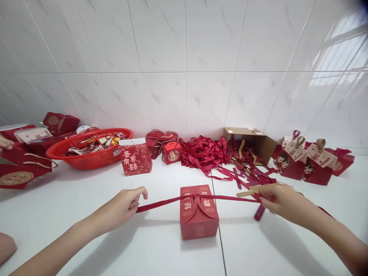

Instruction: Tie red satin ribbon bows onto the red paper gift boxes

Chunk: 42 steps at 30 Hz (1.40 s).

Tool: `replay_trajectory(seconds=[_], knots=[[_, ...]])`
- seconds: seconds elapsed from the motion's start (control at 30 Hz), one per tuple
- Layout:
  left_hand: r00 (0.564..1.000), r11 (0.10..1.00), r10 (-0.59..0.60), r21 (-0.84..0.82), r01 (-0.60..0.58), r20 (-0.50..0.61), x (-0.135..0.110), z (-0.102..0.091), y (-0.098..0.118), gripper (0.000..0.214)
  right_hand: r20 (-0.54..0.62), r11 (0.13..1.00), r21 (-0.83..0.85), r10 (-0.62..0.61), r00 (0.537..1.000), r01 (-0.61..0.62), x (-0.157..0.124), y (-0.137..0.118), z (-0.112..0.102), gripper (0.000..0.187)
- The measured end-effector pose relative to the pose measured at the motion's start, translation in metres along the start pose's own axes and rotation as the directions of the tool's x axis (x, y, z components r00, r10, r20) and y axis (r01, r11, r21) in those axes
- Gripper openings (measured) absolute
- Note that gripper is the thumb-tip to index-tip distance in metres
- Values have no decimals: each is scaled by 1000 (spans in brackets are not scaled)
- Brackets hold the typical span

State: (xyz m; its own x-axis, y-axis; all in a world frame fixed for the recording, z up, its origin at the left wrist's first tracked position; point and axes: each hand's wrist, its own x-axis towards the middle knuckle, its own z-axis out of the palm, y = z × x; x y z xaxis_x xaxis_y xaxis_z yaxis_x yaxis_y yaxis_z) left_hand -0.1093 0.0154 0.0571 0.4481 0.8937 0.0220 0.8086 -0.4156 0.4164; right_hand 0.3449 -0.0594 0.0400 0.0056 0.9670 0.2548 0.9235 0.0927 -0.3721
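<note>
A small red gift box (199, 212) with gold characters stands on the white surface in front of me. A dark red ribbon (163, 203) runs taut across its top. My left hand (128, 202) pinches the ribbon's left end, fingers closed. To the right of the box, my right hand (276, 198) grips the ribbon's other end together with a tan strip (246, 193).
A heap of red ribbons (205, 152) spills beside a tipped cardboard box (253, 140). At left is a red basin (89, 157) of wrapped sweets. A red packet (135, 158), small closed boxes (171, 151) and finished bags (312, 163) line the tiled wall. Another person's fingers (5, 143) show far left.
</note>
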Motion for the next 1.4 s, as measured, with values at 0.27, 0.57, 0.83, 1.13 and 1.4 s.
replay_trajectory(seconds=[0.27, 0.57, 0.83, 1.13, 1.4], knots=[[980, 919, 54, -373, -124, -192, 21, 24, 68, 15, 100, 944, 304, -165, 981, 127, 15, -65, 18, 44], [959, 859, 67, -473, -196, -275, 29, 56, 100, 12, 195, 812, 453, -492, 848, 367, 30, -109, 37, 63], [970, 846, 39, -509, -159, -239, 33, 60, 102, 19, 173, 814, 428, -501, 848, 393, 30, -114, 36, 40], [975, 701, -174, -713, 23, -140, 34, 79, 101, 36, 255, 770, 627, -67, 965, -112, 16, -93, 58, 60], [971, 766, -187, -640, 50, -148, 25, 75, 100, 36, 203, 720, 692, -126, 971, -51, 10, -92, 49, 35]])
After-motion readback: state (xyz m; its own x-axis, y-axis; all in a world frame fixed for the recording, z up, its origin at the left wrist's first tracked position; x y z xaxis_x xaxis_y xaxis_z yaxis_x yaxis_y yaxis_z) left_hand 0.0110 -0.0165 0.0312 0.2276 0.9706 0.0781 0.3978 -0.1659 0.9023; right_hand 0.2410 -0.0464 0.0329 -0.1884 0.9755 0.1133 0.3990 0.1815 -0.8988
